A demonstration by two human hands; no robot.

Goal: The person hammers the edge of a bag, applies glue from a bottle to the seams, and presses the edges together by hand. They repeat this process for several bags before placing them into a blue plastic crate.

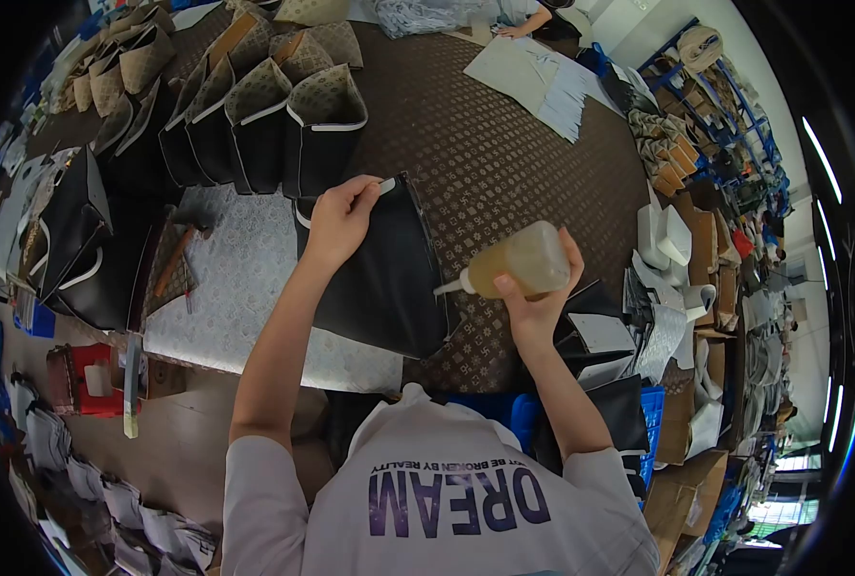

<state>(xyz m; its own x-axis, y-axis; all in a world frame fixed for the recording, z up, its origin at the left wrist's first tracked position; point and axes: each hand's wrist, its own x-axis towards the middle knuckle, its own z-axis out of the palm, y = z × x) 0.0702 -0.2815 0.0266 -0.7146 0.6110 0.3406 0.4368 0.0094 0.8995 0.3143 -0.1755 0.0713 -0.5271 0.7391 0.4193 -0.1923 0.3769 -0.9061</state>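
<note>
My left hand (339, 223) pinches the white-trimmed top edge of a black bag body (375, 278), which lies on its side on the table in front of me. In my right hand (543, 300) is a clear squeeze bottle (521, 262), tilted and partly filled with yellowish liquid. Its white nozzle points left, and the tip is at the bag's right-hand edge seam. Whether liquid is coming out is too small to tell. Beyond my left hand stands a row of black bag bodies (324, 144) with patterned linings and white rims.
Brown patterned material (504, 144) covers the table, with a pale patterned sheet (226, 259) at left. A hammer (175, 261) lies there. More black bags (87, 250) stand far left. White sheets (533, 82) lie at the back near another person's hand (516, 31). Cardboard boxes (691, 499) are at right.
</note>
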